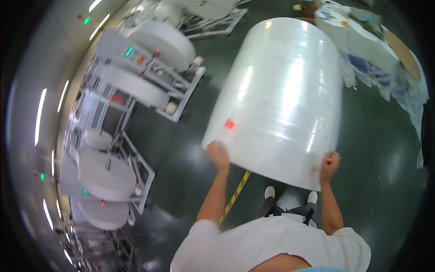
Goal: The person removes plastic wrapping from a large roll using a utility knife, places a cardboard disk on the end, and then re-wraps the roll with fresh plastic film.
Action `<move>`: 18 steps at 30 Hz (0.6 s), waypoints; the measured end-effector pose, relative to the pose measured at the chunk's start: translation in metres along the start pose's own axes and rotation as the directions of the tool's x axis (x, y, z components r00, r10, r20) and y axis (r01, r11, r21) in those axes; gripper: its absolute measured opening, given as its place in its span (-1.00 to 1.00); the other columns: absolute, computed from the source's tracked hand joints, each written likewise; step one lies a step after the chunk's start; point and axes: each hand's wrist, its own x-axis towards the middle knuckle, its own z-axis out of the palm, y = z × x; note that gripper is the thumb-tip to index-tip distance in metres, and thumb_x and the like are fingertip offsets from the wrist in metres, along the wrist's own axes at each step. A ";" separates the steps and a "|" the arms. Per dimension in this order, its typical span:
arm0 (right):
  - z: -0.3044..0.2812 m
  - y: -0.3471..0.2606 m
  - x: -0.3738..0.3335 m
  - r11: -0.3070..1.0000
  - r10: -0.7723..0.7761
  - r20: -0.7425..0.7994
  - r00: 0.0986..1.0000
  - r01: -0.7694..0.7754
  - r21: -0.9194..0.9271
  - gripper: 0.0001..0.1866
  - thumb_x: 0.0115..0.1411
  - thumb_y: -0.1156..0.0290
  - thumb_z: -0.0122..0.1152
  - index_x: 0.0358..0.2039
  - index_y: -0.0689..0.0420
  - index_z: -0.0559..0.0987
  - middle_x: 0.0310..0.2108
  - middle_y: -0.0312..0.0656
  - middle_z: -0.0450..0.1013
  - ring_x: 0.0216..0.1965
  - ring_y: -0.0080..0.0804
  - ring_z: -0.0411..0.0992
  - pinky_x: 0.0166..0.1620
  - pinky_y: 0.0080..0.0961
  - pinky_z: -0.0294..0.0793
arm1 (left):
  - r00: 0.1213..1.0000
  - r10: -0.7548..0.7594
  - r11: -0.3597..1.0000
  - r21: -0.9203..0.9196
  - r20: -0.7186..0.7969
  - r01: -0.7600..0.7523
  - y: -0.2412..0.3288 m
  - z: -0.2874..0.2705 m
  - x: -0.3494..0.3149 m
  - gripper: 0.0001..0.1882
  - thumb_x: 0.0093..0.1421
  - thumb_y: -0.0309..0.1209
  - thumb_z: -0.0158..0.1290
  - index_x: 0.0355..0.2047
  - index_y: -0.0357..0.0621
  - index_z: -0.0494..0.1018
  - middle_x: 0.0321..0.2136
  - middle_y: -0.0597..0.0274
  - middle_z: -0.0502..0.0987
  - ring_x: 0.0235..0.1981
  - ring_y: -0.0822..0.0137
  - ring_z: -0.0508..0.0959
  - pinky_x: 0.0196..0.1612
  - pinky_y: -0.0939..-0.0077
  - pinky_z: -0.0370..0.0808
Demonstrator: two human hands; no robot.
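A large roll (276, 99) wrapped in shiny clear film lies directly in front of me, its near end close to my feet. My left hand (218, 155) is at the near left edge of the roll, its fingers smeared by motion, so their grip is unclear. Close to it on the film shows a small red patch (229, 123). At the near right edge, my right hand (330, 165) is closed around a small orange-and-dark tool (329, 160); most of it is hidden in the fist, and its kind cannot be made out.
Along the left stand machines carrying wide white rolls (106, 174) on metal frames (144, 181). More wrapped rolls (362, 43) with loose plastic film (398, 90) are at the far right. Yellow-and-black floor tape (235, 195) runs beside my feet on the dark green floor (176, 167).
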 end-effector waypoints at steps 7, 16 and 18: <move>0.048 -0.029 0.004 0.983 0.143 0.055 0.988 -0.135 -0.125 -0.72 0.30 0.41 0.42 -0.39 0.28 0.48 -0.26 -0.02 0.44 -0.23 -0.04 0.39 -0.12 -0.11 0.41 | 0.982 -0.173 0.980 -0.089 0.071 0.179 -0.026 0.003 0.080 -0.74 0.44 -0.34 0.07 -0.07 -0.34 0.49 -0.08 -0.22 0.53 0.01 -0.28 0.48 0.12 -0.15 0.42; 0.069 -0.087 0.030 0.994 0.107 0.007 0.994 -0.107 -0.038 -0.73 0.19 0.40 0.47 -0.40 0.26 0.52 -0.26 0.00 0.44 -0.19 0.01 0.42 -0.10 -0.16 0.42 | 0.993 -0.090 0.996 -0.007 0.078 0.091 -0.087 -0.007 0.110 -0.64 0.54 -0.31 0.03 0.00 -0.50 0.44 -0.07 -0.31 0.51 -0.02 -0.31 0.50 0.10 -0.12 0.43; 0.068 -0.098 0.033 0.972 0.228 0.055 0.972 -0.230 0.040 -0.69 0.15 0.36 0.54 -0.38 0.24 0.53 -0.26 0.01 0.42 -0.15 0.05 0.39 -0.05 -0.14 0.42 | 0.976 -0.112 0.993 0.055 0.189 0.103 -0.085 -0.019 0.128 -0.68 0.54 -0.34 0.02 -0.01 -0.47 0.44 -0.08 -0.31 0.51 -0.02 -0.28 0.50 0.11 -0.09 0.43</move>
